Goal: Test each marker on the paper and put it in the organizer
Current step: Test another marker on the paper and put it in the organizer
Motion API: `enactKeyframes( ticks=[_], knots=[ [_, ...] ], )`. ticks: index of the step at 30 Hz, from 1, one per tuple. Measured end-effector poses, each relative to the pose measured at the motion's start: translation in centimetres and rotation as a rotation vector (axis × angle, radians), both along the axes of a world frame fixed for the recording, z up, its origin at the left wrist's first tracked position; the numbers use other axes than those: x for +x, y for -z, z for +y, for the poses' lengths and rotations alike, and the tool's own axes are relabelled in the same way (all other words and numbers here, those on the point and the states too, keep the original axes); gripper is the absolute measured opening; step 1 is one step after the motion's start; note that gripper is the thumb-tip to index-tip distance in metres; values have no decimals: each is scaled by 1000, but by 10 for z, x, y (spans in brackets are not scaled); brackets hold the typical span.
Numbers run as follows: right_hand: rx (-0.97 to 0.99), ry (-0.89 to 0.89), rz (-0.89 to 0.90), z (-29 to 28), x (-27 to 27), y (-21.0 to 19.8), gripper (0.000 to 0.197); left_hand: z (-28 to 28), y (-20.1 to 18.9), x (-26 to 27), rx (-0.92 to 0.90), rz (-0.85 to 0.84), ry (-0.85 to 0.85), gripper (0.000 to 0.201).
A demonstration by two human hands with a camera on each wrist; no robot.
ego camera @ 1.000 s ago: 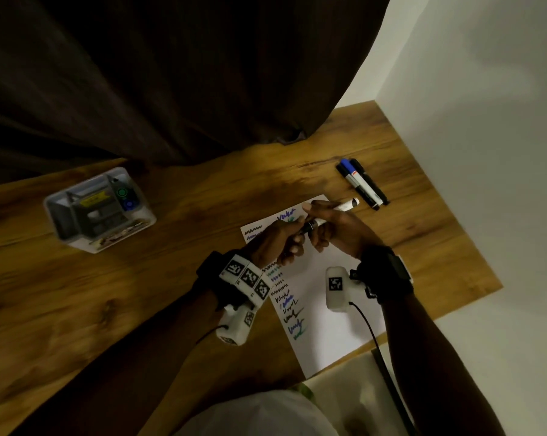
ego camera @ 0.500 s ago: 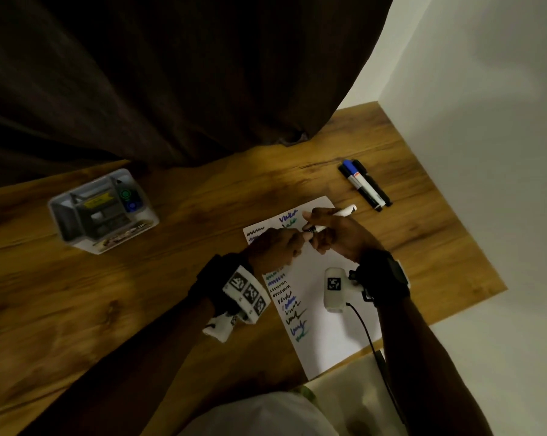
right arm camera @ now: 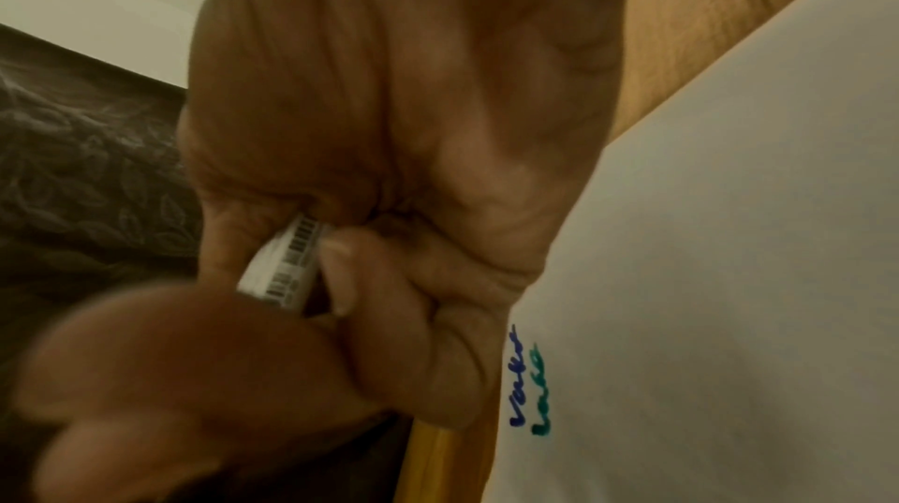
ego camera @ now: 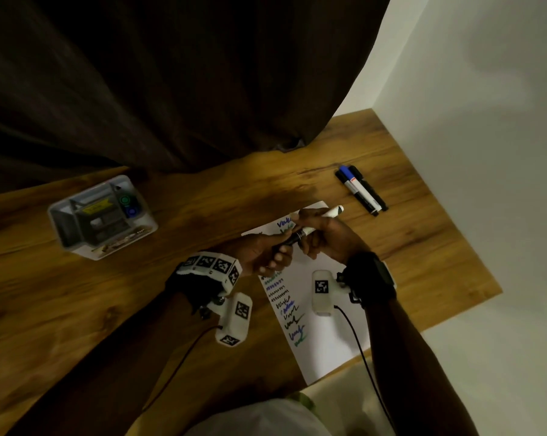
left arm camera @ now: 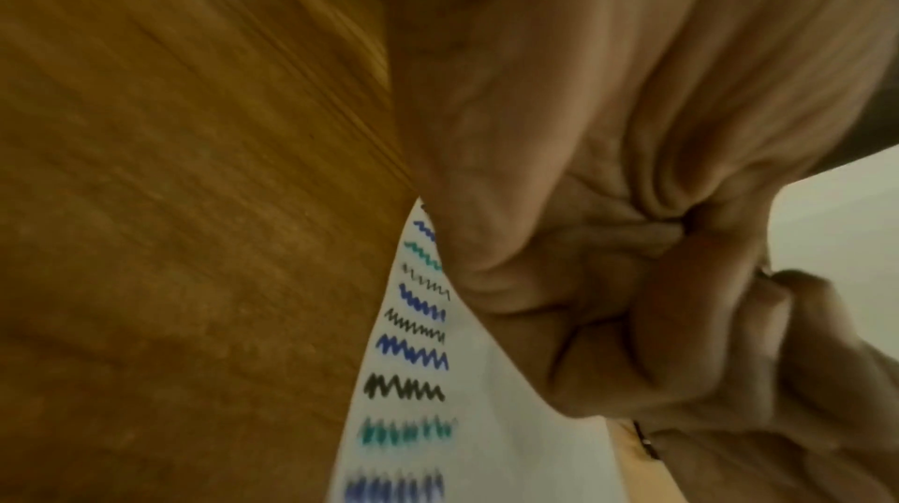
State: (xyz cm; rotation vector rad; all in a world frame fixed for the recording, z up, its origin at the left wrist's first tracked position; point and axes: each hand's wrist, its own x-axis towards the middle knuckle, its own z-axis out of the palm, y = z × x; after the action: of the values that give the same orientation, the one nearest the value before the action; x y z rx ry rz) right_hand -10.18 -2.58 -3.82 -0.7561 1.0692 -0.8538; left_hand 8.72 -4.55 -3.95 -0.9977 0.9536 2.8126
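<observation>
Over the top of the white paper [ego camera: 328, 338], both hands hold one white marker [ego camera: 330, 213]. My right hand [ego camera: 327, 239] grips its white barrel, whose barcode label [right arm camera: 289, 265] shows between thumb and fingers. My left hand [ego camera: 264, 254] is curled round the black cap end [ego camera: 292, 240]. Whether the cap is on or just off the barrel, I cannot tell. The paper carries blue, green and black scribbles [left arm camera: 413, 350]. The grey organizer [ego camera: 77, 234] stands far left on the table, with green and blue marker ends upright in it.
A blue-capped marker and two black ones [ego camera: 360, 191] lie together at the back right near the white wall. A dark curtain [ego camera: 171, 73] hangs along the table's far edge. The wooden table [ego camera: 77, 309] ends just right of the paper.
The hands have drawn slightly apart, so the black cap end now shows between them. My left wrist has turned. The marker stays over the top of the paper.
</observation>
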Motion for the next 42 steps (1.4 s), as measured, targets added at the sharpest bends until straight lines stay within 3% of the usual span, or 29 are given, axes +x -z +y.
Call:
enactKeyframes(
  ticks=[2,4,6,9,11,12,15,18,21,29,36,42],
  knots=[
    [88,313,-77,-3,-24,4,10,-5,3,25,-144,-108,77,45],
    [97,565,-55,-11,-58,5,15,-8,8,54,-423,-365,61,44],
    [52,499,11,-19,-62,4,12,-12,7,61,-629,-427,-29,41],
    [-52,315,196,-14,-26,5,18,-11,-2,26,-654,-384,-245,38],
    [-100,322,220,-2,-4,10,25,-10,-6,7,-706,-490,-402,43],
    [-121,342,235,4,2,19,25,-10,-3,2,-817,-562,-443,45],
    [-249,384,373,21,13,45,17,-9,16,-2,-1207,-751,-328,43],
    [-401,376,602,29,18,60,19,-4,28,-6,-1181,-756,-141,69],
    [-490,398,707,37,24,60,10,2,36,-5,-1154,-771,-162,80],
    [-500,419,769,33,30,69,30,0,32,-7,-1195,-818,-135,78],
    [-531,421,706,33,31,74,41,-3,28,-7,-1163,-801,-157,75],
    [-598,359,768,32,32,74,34,-4,28,-7,-1152,-798,-155,77]
  ],
)
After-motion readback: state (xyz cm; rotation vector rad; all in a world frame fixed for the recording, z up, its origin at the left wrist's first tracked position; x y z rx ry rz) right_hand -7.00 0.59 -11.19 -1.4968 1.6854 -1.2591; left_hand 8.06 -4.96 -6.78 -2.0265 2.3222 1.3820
